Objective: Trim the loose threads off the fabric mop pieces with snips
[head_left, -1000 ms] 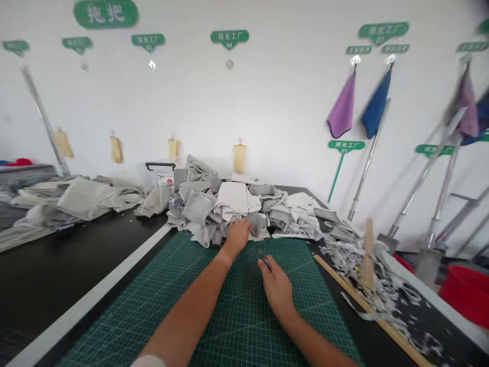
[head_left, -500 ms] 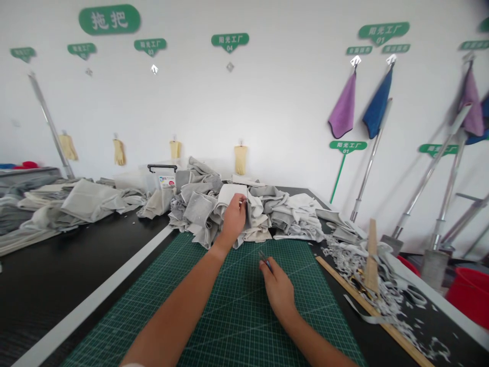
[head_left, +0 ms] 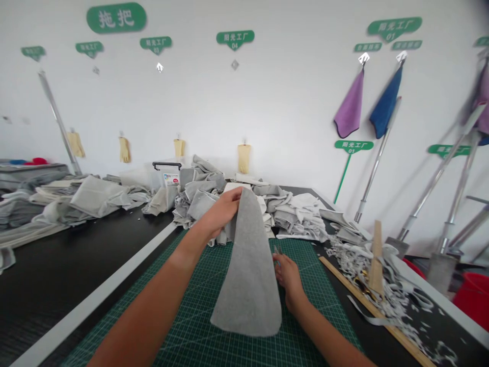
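My left hand [head_left: 229, 201] is closed on the top corner of a grey cloth piece [head_left: 252, 275]. The cloth hangs down in front of me, narrow at the top and wide with rounded corners below, over the green cutting mat [head_left: 183, 326]. To the right of the cloth, my right hand [head_left: 288, 278] is wrapped round small snips [head_left: 278, 250], whose pointed metal tips face away from me. Most of their handle is hidden in the fingers. Beyond both hands lies a heap of folded grey and white cloths [head_left: 200, 196].
A wooden strip [head_left: 370, 313] runs along the mat's right side, beside cloth scraps [head_left: 393, 295] and a wooden block [head_left: 376, 260]. More cloths [head_left: 95, 196] lie at the left. A clear plastic box [head_left: 158, 176] stands behind the heap. A red bucket [head_left: 473, 295] is at far right.
My left hand has drawn a grey cloth from the heap, and it now hangs towards me. My right hand has shifted slightly right, still with the snips.
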{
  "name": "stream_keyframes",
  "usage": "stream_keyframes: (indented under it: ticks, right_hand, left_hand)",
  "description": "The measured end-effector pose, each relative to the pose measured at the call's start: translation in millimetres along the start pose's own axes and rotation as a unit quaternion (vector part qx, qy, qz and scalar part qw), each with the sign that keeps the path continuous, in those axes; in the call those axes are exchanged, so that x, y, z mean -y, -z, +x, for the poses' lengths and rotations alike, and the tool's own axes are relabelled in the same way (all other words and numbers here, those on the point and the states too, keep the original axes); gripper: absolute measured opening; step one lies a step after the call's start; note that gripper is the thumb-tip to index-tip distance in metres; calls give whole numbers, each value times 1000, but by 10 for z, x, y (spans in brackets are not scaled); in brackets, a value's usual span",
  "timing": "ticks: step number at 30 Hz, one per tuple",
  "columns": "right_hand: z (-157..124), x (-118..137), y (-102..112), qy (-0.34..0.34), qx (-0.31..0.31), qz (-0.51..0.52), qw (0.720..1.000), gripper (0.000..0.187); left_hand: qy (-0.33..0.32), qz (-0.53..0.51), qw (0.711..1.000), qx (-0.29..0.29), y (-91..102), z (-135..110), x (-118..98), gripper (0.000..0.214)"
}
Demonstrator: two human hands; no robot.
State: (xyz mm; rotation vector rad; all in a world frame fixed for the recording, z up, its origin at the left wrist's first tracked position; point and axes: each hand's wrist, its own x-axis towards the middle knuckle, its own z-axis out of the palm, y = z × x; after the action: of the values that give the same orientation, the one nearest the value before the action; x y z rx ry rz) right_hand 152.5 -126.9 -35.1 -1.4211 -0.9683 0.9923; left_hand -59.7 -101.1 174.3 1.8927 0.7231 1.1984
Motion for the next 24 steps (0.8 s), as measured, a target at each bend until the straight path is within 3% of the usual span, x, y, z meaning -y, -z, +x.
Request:
stream_keyframes:
  ticks: [3,8,11,14,17,21,24]
  right_hand:
    - [78,44,14,-43,32,25,998,31]
    - [59,60,-42,-34,69,22,997,34]
    - [15,55,-96,-11,81,10,997,35]
    - [-46,70,-145,17,100,-18,995,35]
    - [-130,142,-175,63,94,-78,990,33]
    - [-248,361,-170,132,75,-145,978,37]
    - [-323,573,-155,177,82,-143,970,41]
  left_hand:
    - [56,54,996,36,80,-167,469,23]
    - [189,156,969,38,173,-461,1434,25]
    - [193,205,959,40,139,-608,1750,18]
    - [181,275,943,54,40,-683,1786,12]
    - [152,352,921,68,-95,-711,1622,9]
    - [27,460,886,52,-291,-741,1273,16]
    - [-40,475,877,53,-423,-765,1049,20]
